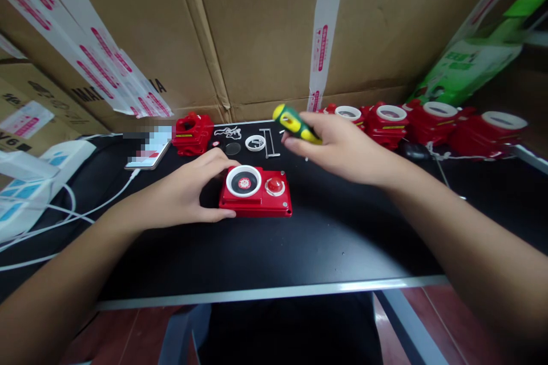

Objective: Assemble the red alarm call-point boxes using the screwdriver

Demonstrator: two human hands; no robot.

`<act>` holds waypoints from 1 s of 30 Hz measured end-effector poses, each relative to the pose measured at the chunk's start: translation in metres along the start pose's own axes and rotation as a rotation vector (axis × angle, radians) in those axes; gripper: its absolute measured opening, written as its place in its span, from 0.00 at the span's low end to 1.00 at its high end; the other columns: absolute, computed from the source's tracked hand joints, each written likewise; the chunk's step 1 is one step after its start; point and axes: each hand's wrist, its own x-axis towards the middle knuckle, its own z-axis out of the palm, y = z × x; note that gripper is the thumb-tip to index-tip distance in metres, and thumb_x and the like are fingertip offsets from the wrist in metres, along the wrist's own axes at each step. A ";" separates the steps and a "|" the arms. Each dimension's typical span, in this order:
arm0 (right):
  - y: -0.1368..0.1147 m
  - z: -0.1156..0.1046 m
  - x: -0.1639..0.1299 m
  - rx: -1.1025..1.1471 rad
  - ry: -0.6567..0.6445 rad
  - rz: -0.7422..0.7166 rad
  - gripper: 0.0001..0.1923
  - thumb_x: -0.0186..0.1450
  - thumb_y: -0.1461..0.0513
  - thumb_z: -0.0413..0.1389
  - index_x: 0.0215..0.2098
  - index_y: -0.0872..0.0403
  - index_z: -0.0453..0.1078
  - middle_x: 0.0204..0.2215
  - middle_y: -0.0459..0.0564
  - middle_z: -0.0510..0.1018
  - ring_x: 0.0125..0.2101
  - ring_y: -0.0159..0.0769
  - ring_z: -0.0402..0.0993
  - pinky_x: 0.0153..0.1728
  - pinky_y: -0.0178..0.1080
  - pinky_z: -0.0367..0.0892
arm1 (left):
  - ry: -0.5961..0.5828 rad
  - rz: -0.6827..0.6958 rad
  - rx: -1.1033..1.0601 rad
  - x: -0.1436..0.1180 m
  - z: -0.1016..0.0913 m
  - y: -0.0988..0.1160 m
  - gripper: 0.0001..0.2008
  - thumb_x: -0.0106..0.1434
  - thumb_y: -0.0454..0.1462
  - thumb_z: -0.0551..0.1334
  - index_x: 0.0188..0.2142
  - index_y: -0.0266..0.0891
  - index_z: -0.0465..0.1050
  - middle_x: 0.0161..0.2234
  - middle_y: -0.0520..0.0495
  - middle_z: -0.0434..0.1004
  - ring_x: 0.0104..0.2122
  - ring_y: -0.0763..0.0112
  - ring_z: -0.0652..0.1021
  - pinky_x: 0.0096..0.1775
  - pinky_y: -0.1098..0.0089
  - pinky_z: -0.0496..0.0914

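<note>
A red box-shaped device (240, 203) lies on the black table, with a white ring (260, 182) around a dark round window and a small red dome (274, 185) beside it. My left hand (184, 194) grips the device at its left end, thumb at the near edge and fingers at the far side. Above and to the right, my right hand (338, 142) is closed around the yellow and green handle of a screwdriver (289, 117), held in the air apart from the device. The screwdriver's shaft cannot be made out.
Behind lie a loose white ring (256, 143), a metal bracket (269, 144), a clear disc (233, 149) and another red housing (193, 134). Several red devices (389, 125) line the back right. A phone (149, 148), cables and a power strip (21, 199) occupy the left. Cardboard (265, 28) walls the back.
</note>
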 end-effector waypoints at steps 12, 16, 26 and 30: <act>-0.013 0.007 -0.002 -0.319 -0.261 0.051 0.10 0.66 0.59 0.67 0.31 0.56 0.75 0.23 0.44 0.75 0.23 0.31 0.65 0.28 0.38 0.56 | 0.001 -0.002 -0.018 0.003 0.003 0.005 0.35 0.67 0.52 0.74 0.66 0.45 0.66 0.55 0.42 0.73 0.53 0.52 0.78 0.59 0.51 0.74; -0.012 0.008 -0.004 -0.263 -0.152 -0.016 0.12 0.63 0.59 0.67 0.27 0.55 0.72 0.19 0.41 0.70 0.23 0.29 0.61 0.27 0.38 0.53 | 0.006 -0.014 -0.076 0.003 0.006 0.007 0.36 0.66 0.53 0.75 0.65 0.45 0.67 0.56 0.41 0.72 0.53 0.53 0.78 0.55 0.55 0.78; 0.014 0.031 0.084 -0.402 -0.080 0.049 0.09 0.67 0.58 0.65 0.32 0.57 0.79 0.24 0.49 0.76 0.25 0.34 0.62 0.32 0.41 0.56 | -0.018 -0.044 -0.174 0.003 0.005 0.012 0.36 0.65 0.49 0.76 0.66 0.45 0.66 0.56 0.41 0.70 0.52 0.54 0.78 0.55 0.53 0.78; 0.027 0.045 0.106 -0.353 -0.068 0.041 0.09 0.66 0.59 0.65 0.32 0.56 0.77 0.27 0.51 0.78 0.28 0.36 0.67 0.34 0.40 0.58 | -0.013 -0.036 -0.174 0.002 0.004 0.011 0.34 0.64 0.45 0.75 0.65 0.44 0.66 0.55 0.42 0.71 0.52 0.54 0.79 0.56 0.52 0.78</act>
